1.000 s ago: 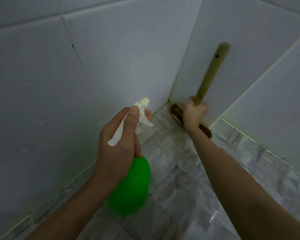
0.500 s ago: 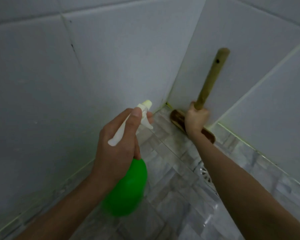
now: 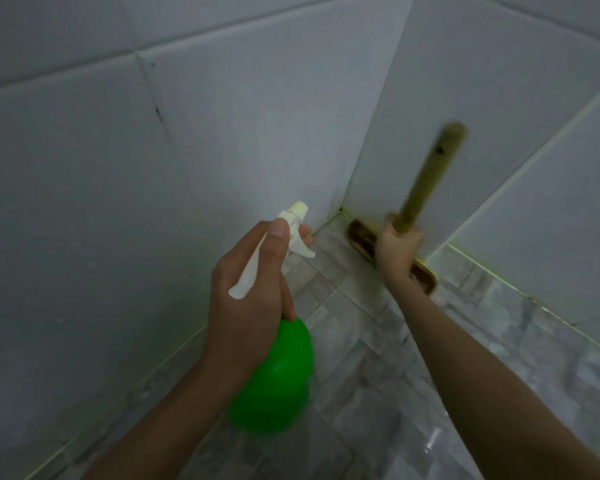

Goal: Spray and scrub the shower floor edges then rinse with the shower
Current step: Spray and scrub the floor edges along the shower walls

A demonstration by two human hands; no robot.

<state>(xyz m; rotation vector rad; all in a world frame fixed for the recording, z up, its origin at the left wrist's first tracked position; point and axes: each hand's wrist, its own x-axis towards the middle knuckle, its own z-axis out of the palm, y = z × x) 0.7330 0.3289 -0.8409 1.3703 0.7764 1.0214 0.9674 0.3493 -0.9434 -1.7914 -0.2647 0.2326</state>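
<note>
I am looking down into a tiled shower corner. Pale wall tiles (image 3: 84, 202) fill the left side, and the grey, wet-looking shower floor (image 3: 361, 358) runs beneath them, with a yellowish grout line (image 3: 65, 441) marking the edge to be cleaned. My left hand (image 3: 253, 296) is wrapped round the neck of the green spray bottle (image 3: 274, 382), with the thumb laid along the top of the white spray head and a fingertip showing at the trigger. I hold the bottle above the floor with the nozzle (image 3: 298, 207) aimed at the corner (image 3: 342, 211), which I judge puts the spray where the two edges meet. Just right of the corner, the brush (image 3: 361, 237) lies with its dark head pressed into the joint between the floor and the right-hand wall, lengthwise along that edge so the bristles work the seam. My right hand (image 3: 397, 251) is closed in a fist low on the wooden handle (image 3: 430, 174), close above the head, a grip I think is chosen for pressure rather than reach. The handle tilts up along the wall and is blurred, so I take it that scrubbing is under way. By my reckoning the floor edge further right is not yet scrubbed, and the rinse has yet to come.
</note>
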